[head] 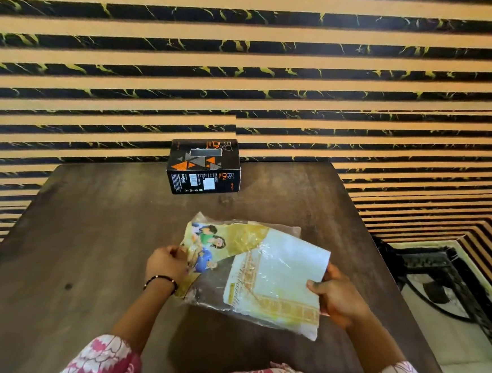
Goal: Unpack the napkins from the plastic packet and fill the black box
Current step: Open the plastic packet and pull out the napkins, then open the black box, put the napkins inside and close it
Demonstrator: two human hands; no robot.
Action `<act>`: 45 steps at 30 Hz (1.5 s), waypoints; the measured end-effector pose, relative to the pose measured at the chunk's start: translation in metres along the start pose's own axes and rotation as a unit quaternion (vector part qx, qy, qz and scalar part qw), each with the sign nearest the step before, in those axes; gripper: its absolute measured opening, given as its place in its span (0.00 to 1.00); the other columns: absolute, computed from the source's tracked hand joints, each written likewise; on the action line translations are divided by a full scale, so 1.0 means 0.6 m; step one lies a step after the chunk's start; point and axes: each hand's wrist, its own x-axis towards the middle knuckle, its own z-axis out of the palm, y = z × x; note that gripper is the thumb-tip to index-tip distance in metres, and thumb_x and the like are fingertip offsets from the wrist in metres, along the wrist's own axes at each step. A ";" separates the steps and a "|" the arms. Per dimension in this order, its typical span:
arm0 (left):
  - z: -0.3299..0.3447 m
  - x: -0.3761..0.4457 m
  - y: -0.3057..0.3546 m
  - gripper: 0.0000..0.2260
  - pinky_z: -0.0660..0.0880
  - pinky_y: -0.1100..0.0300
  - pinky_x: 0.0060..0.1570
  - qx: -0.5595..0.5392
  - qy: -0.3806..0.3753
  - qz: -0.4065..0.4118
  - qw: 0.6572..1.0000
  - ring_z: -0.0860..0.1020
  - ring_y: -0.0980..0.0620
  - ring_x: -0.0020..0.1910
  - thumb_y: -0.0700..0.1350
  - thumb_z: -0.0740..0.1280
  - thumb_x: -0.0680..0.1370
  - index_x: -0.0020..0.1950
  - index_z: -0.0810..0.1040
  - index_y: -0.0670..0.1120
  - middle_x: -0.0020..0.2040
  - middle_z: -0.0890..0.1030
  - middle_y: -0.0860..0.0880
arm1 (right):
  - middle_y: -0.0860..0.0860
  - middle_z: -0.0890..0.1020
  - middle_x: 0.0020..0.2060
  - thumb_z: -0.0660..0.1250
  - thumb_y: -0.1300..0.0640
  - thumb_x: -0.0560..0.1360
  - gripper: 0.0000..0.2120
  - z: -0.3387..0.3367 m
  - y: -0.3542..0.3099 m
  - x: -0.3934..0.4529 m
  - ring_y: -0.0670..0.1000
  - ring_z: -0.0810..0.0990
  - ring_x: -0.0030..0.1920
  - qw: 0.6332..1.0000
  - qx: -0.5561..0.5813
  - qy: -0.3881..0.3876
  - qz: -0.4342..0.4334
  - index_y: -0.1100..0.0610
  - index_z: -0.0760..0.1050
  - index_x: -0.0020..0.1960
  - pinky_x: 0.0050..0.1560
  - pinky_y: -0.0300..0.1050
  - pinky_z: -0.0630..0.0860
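Note:
A clear plastic packet [219, 243] with a printed yellow picture is held just above the dark wooden table [89, 218]. A stack of white napkins [285, 272] with a yellow patterned border sits inside its right half. My left hand [166, 264] pinches the packet's left edge. My right hand [337, 296] grips the right end of the packet and napkins, thumb on top. The black box [203, 168] with orange triangles stands at the table's far edge, its top slot facing up.
A wall of black and tan stripes rises behind the table. To the right, a black metal frame [438, 275] stands on a pale floor. My pink patterned sleeves are at the bottom of the view.

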 end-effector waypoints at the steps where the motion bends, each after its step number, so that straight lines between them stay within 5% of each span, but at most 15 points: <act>1: -0.002 0.002 -0.006 0.10 0.69 0.54 0.40 0.046 -0.008 0.005 0.999 0.76 0.37 0.43 0.43 0.61 0.76 0.43 0.79 0.38 0.46 0.80 0.33 | 0.57 0.83 0.52 0.62 0.71 0.74 0.19 -0.002 -0.002 -0.002 0.60 0.83 0.51 1.000 0.001 0.012 0.011 0.52 0.74 0.58 0.47 0.59 0.81; 3: -0.001 -0.001 -0.005 0.11 0.71 0.50 0.50 0.131 -0.016 0.059 0.990 0.75 0.37 0.55 0.44 0.61 0.76 0.55 0.75 0.41 0.57 0.77 0.35 | 0.57 0.84 0.50 0.61 0.71 0.74 0.18 -0.008 -0.005 -0.007 0.59 0.84 0.49 0.999 -0.005 0.035 0.027 0.52 0.74 0.57 0.42 0.56 0.82; 5: 0.012 -0.013 0.010 0.21 0.63 0.45 0.66 0.149 0.001 0.199 0.969 0.66 0.40 0.69 0.47 0.61 0.76 0.68 0.65 0.44 0.69 0.68 0.41 | 0.56 0.84 0.50 0.61 0.71 0.74 0.17 -0.009 -0.003 -0.005 0.59 0.84 0.49 0.999 -0.006 0.039 0.032 0.53 0.74 0.57 0.40 0.55 0.82; 7: 0.028 -0.038 0.038 0.25 0.55 0.42 0.72 0.150 -0.030 0.362 0.920 0.57 0.45 0.74 0.52 0.59 0.76 0.72 0.58 0.50 0.74 0.61 0.47 | 0.56 0.85 0.49 0.62 0.70 0.74 0.17 -0.009 -0.005 -0.004 0.58 0.84 0.48 0.999 0.000 0.038 0.033 0.53 0.74 0.57 0.39 0.54 0.82; 9: 0.053 -0.065 0.055 0.28 0.50 0.40 0.73 0.188 -0.108 0.439 0.872 0.50 0.48 0.76 0.60 0.54 0.76 0.74 0.52 0.54 0.77 0.55 0.50 | 0.54 0.86 0.46 0.62 0.70 0.74 0.16 -0.005 -0.010 -0.004 0.57 0.85 0.45 0.999 0.000 0.036 0.036 0.51 0.74 0.55 0.37 0.53 0.82; 13: 0.095 -0.069 0.027 0.39 0.39 0.39 0.71 0.301 -0.196 0.380 0.852 0.40 0.50 0.76 0.71 0.43 0.67 0.74 0.39 0.57 0.77 0.42 0.54 | 0.53 0.85 0.48 0.61 0.69 0.75 0.17 -0.009 -0.018 -0.013 0.56 0.84 0.47 0.996 -0.069 0.060 0.006 0.51 0.73 0.56 0.42 0.55 0.82; 18: 0.105 -0.053 -0.019 0.49 0.35 0.37 0.69 0.368 -0.222 0.337 0.838 0.37 0.45 0.75 0.78 0.33 0.57 0.74 0.40 0.57 0.77 0.42 0.54 | 0.54 0.83 0.49 0.61 0.70 0.74 0.19 -0.035 -0.031 -0.034 0.56 0.83 0.48 0.987 -0.087 0.130 -0.048 0.52 0.73 0.59 0.41 0.53 0.80; 26: 0.113 -0.066 -0.035 0.52 0.34 0.32 0.66 0.344 -0.197 0.246 0.885 0.34 0.44 0.74 0.77 0.24 0.50 0.73 0.37 0.60 0.75 0.34 0.57 | 0.53 0.82 0.52 0.59 0.72 0.74 0.21 -0.080 -0.035 -0.042 0.56 0.81 0.50 0.968 0.101 0.204 -0.102 0.54 0.72 0.62 0.35 0.49 0.79; 31: 0.119 -0.088 -0.021 0.36 0.38 0.29 0.66 0.342 -0.184 0.190 0.902 0.34 0.43 0.74 0.71 0.46 0.72 0.74 0.37 0.58 0.76 0.35 0.56 | 0.53 0.79 0.52 0.57 0.70 0.75 0.17 -0.080 -0.010 -0.017 0.58 0.79 0.50 0.935 0.258 0.240 -0.044 0.50 0.73 0.52 0.47 0.60 0.76; 33: 0.124 -0.096 -0.013 0.34 0.42 0.29 0.67 0.343 -0.173 0.174 0.907 0.36 0.41 0.75 0.68 0.49 0.75 0.74 0.39 0.56 0.77 0.37 0.54 | 0.58 0.76 0.60 0.57 0.70 0.76 0.17 -0.079 0.003 0.000 0.61 0.76 0.56 0.913 0.309 0.264 -0.016 0.55 0.71 0.60 0.56 0.64 0.72; 36: 0.131 -0.107 -0.002 0.34 0.45 0.31 0.69 0.340 -0.166 0.153 0.913 0.39 0.39 0.75 0.66 0.50 0.75 0.75 0.42 0.54 0.77 0.40 0.53 | 0.59 0.75 0.63 0.60 0.69 0.75 0.21 -0.075 0.019 0.014 0.61 0.77 0.54 0.899 0.324 0.293 0.001 0.58 0.65 0.67 0.52 0.61 0.74; 41: 0.135 -0.117 0.000 0.34 0.47 0.32 0.69 0.324 -0.149 0.130 0.925 0.40 0.38 0.75 0.66 0.50 0.75 0.75 0.43 0.53 0.78 0.41 0.52 | 0.59 0.77 0.58 0.65 0.65 0.74 0.18 -0.081 0.031 0.009 0.60 0.78 0.51 0.927 0.242 0.286 0.016 0.60 0.68 0.63 0.49 0.58 0.76; 45: 0.139 -0.125 -0.002 0.33 0.49 0.33 0.69 0.310 -0.130 0.118 0.934 0.41 0.37 0.75 0.66 0.50 0.75 0.75 0.45 0.54 0.78 0.42 0.53 | 0.58 0.82 0.50 0.63 0.54 0.76 0.12 -0.080 0.032 -0.023 0.62 0.82 0.47 0.976 0.062 0.200 0.067 0.56 0.71 0.58 0.41 0.52 0.80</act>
